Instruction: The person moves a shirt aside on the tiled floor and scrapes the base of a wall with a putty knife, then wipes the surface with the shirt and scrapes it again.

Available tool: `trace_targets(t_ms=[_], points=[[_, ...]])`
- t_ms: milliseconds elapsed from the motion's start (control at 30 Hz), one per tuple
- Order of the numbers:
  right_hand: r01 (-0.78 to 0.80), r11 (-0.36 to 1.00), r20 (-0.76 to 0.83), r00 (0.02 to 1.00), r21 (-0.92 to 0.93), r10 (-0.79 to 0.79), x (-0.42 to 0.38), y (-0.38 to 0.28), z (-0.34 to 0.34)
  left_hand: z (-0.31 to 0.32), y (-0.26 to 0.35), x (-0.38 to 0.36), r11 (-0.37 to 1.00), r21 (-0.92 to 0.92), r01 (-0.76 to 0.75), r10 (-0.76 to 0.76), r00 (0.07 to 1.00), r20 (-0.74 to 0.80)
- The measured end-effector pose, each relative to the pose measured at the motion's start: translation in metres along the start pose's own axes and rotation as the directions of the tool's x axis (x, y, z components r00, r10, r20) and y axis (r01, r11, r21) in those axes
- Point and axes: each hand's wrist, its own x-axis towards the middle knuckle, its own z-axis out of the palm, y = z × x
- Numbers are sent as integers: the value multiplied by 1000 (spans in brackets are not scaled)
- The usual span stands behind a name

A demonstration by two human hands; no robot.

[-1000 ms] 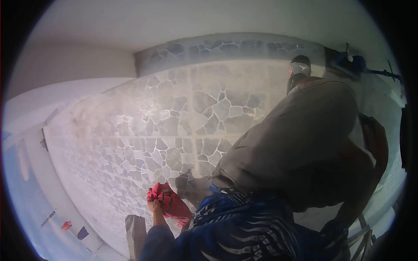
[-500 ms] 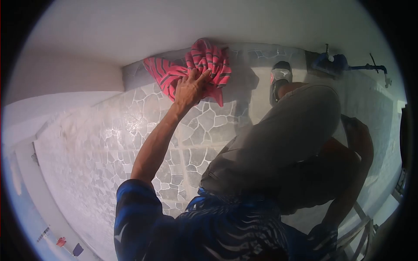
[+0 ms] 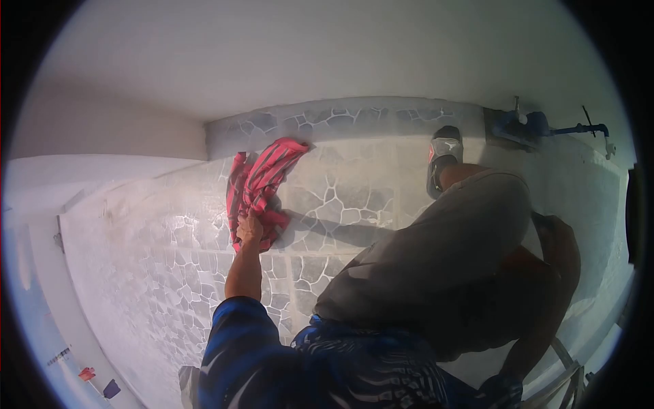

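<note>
My left hand (image 3: 249, 228) is closed around the near end of a red cloth with dark stripes (image 3: 272, 167). Bunched and folded, the cloth rests on the stone-patterned floor, its far part trailing toward the wall base. On the right, my right arm (image 3: 553, 300) reaches along my bent leg. My right hand (image 3: 555, 235) is in deep shadow near the knee, so its fingers cannot be made out.
A pale wall with a stone-patterned strip (image 3: 340, 119) along its base stands ahead. My sandalled foot (image 3: 444, 160) is close to it. Blue pipes with a tap (image 3: 579, 128) stick out at the right. A wooden frame (image 3: 569, 375) stands at lower right.
My left hand has gone from pressing spread fingers on the cloth by the wall to gripping it. The cloth has been drawn back toward me and left, off the wall strip.
</note>
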Motion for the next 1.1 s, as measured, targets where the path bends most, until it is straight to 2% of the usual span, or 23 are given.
trace_targets(t_ms=[33,67,100,133,200,267,300,367,433,467,533,567,633,667,700,767,867,900,933,967,1033,1100], points=[[41,998,-41,998,47,-39,-2,-2,1,-15,-41,-29,994,61,87,-93,990,110],[24,1000,21,1000,17,-24,5,24,5,22,-109,-16,984,127,126,-154,959,236],[-2,1000,21,1000,-5,2,5,19,5,32,-161,-27,978,201,62,-133,924,358],[-28,999,25,999,-29,29,5,13,2,36,-190,-58,961,214,174,-237,918,319],[-46,996,50,998,-81,50,9,6,-4,2,-208,-135,940,132,315,-341,880,330],[-28,991,80,996,-129,38,15,1,-7,38,-259,-166,898,49,436,-437,878,196],[15,990,92,996,-142,-2,20,10,-5,48,-272,-177,899,-48,434,-417,887,200],[92,981,109,991,-169,-74,30,28,-2,41,-267,-206,901,-212,379,-351,923,158],[18,985,151,988,-170,8,35,11,-8,44,-264,-216,906,-327,270,-261,963,73],[-17,985,168,985,-171,46,35,1,-11,23,-238,-220,910,-377,173,-174,984,33],[16,973,182,983,-230,26,39,14,-3,4,-195,-206,900,-409,-151,89,982,-167],[34,964,190,982,-262,17,40,17,-2,0,-174,-193,858,-362,-365,256,914,-315],[-72,958,255,956,-278,146,33,-15,-10,-67,-106,-190,751,-424,-507,444,862,-245],[-122,950,281,937,-288,206,34,-28,-15,-88,-81,-181,653,-511,-559,561,810,-169],[-68,957,226,965,-281,135,28,-22,-12,-109,-58,-172,544,-597,-589,673,732,-108],[-18,961,221,972,-277,82,30,-9,-7,-160,-12,-163,401,-222,-889,875,444,-195],[52,966,164,986,-253,-10,40,22,5,-184,46,-127,159,-119,-980,975,175,-135],[35,968,191,982,-247,13,43,12,2,-194,69,-121,100,-49,-994,991,104,-83],[16,971,219,975,-241,39,42,-5,-4,-185,92,-102,-15,46,-999,1000,-16,-7],[-6,973,243,968,-233,65,43,-19,-7,-197,109,-107,-59,91,-994,998,-57,26],[14,982,247,968,-188,34,48,-26,-8,-183,146,-81,-182,164,-969,983,-179,31],[51,988,231,973,-148,-15,49,-25,-7,-185,175,-61,-90,169,-981,995,-82,56]])
